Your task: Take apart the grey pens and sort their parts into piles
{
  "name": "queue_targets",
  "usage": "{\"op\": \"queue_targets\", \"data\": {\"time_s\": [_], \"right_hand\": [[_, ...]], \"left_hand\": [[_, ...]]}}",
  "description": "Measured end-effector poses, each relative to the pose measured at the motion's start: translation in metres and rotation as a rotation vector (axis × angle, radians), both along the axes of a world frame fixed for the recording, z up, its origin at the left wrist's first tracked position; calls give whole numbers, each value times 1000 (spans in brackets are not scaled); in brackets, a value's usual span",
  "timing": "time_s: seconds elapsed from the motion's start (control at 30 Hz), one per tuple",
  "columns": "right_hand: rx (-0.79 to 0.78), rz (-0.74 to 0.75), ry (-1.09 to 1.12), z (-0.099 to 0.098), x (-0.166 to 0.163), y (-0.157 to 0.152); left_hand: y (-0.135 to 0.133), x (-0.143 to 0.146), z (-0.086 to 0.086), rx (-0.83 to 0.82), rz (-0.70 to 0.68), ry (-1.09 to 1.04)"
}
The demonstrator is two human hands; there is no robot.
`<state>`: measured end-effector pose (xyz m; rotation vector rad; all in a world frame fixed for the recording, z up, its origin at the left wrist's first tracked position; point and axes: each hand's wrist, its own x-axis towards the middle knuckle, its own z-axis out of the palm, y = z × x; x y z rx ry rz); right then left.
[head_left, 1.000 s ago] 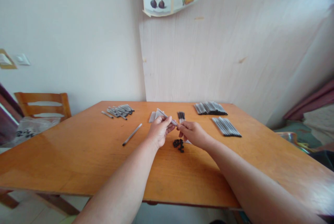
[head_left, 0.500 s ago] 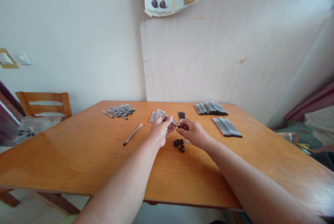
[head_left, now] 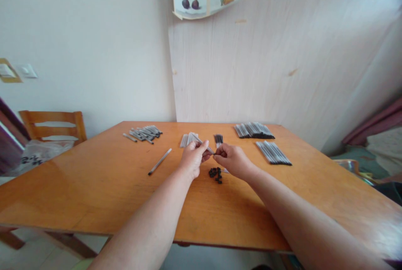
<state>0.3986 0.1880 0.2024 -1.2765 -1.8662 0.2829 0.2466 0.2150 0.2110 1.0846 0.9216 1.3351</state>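
My left hand (head_left: 192, 157) is closed round a clear pen barrel (head_left: 201, 141), which slants down toward my right hand. At the barrel's lower end, my right hand (head_left: 231, 159) pinches a small black plug, mostly hidden by the fingers. Below the hands lies a little heap of black plugs (head_left: 215, 173), with a thin white piece (head_left: 225, 171) partly under my right hand. Behind my left hand is a row of clear barrels (head_left: 185, 140). A small bundle of dark-ended refills (head_left: 218, 139) lies just beyond my right hand. One pen with a dark end (head_left: 160, 162) lies to the left.
On the wooden table (head_left: 94, 190), a loose pile of pens (head_left: 146, 133) lies back left. A larger stack (head_left: 253, 130) and a neat row of black-ended pens (head_left: 273, 153) lie on the right. A chair (head_left: 53, 123) with a plastic bag (head_left: 47, 152) stands left.
Both hands stay nearly in place. My right fingertips have closed in on the barrel's lower end, and less of the black plug shows.
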Motion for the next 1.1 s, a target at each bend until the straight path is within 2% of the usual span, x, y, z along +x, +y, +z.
{"op": "queue_targets", "data": {"time_s": [0.23,0.43,0.5,1.1], "right_hand": [[16,-21,-26,0,0,-1],[-2,-47,4,0,3,2],[-1,-44,4,0,4,2],[10,-38,-154,3,4,-5]], "left_hand": [[-2,0,0,-5,-25,8],[-4,-4,4,-14,-184,-30],[-4,-4,4,-7,-199,-21],[5,-6,-3,-68,53,56]]}}
